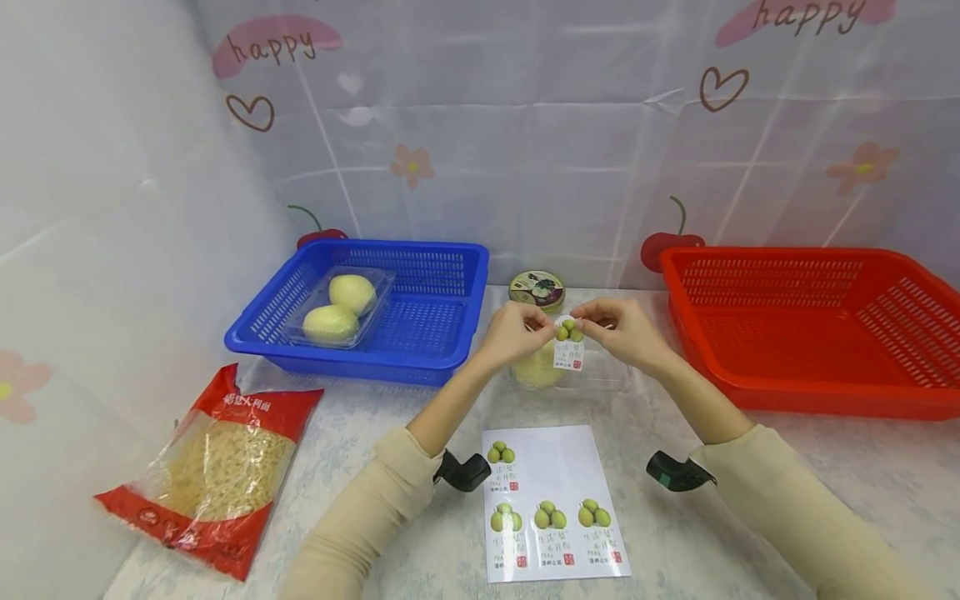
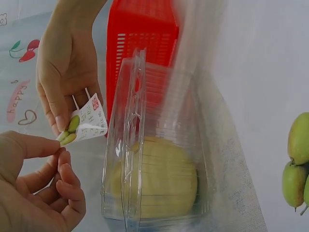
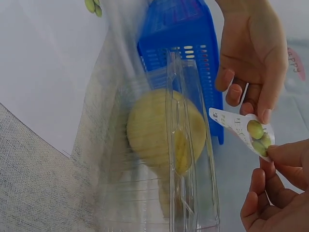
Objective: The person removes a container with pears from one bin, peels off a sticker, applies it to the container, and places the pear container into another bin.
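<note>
My left hand (image 1: 516, 335) and right hand (image 1: 626, 332) pinch the upper corners of a white sticker (image 1: 568, 354) printed with green fruit and writing. Thumb and forefinger do the pinching on both sides, and in the left wrist view the sticker (image 2: 89, 121) bends between them. Below and behind it lies a clear plastic box (image 3: 149, 193) with its lid down over a pale yellow round fruit (image 2: 166, 179). The sticker overlaps the box in the head view. Nearer me, a sticker sheet (image 1: 551, 492) carries several more of the same labels, with a bare patch at its upper right.
At the left stands a blue basket (image 1: 352, 360) with another clear box (image 1: 378, 287) of two yellow fruits. A red basket (image 1: 825, 392) is at the right. Behind the hands sits a round tin (image 1: 537, 287). A red-ended bag of pasta (image 1: 225, 467) lies at front left.
</note>
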A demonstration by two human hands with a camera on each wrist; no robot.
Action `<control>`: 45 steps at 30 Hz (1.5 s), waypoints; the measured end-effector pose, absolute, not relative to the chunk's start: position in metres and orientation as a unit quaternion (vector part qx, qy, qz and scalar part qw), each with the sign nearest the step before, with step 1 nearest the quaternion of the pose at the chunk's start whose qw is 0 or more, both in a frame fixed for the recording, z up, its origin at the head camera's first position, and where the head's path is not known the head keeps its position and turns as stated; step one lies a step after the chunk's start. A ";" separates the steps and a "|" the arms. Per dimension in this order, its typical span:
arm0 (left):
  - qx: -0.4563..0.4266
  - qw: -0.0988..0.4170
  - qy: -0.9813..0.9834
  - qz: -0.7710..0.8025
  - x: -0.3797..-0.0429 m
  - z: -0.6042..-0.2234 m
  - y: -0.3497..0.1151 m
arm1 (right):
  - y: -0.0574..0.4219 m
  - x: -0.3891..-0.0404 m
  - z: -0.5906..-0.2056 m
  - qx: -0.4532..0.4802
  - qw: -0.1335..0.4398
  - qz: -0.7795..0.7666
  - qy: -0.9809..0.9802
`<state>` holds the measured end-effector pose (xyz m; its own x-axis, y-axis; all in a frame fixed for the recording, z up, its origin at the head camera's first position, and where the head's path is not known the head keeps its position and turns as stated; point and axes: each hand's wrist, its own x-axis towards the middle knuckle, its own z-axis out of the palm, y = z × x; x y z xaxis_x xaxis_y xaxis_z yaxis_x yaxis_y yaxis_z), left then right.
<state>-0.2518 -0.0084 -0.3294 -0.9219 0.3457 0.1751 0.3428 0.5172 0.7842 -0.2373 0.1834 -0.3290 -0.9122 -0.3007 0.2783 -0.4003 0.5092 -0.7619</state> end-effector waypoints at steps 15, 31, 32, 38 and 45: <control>0.184 0.038 0.877 0.442 -0.265 -0.333 -0.002 | 0.188 -0.256 -0.344 0.200 0.046 0.433 -0.878; 0.189 0.012 0.904 0.383 -0.275 -0.342 0.001 | 0.188 -0.259 -0.351 0.208 0.073 0.404 -0.888; 0.188 0.012 0.906 0.379 -0.275 -0.342 0.001 | 0.188 -0.259 -0.352 0.208 0.073 0.403 -0.888; 0.178 0.007 0.915 0.363 -0.274 -0.342 0.003 | 0.188 -0.260 -0.353 0.207 0.071 0.402 -0.889; 0.180 -0.005 0.921 0.346 -0.273 -0.343 0.006 | 0.188 -0.260 -0.353 0.204 0.067 0.397 -0.892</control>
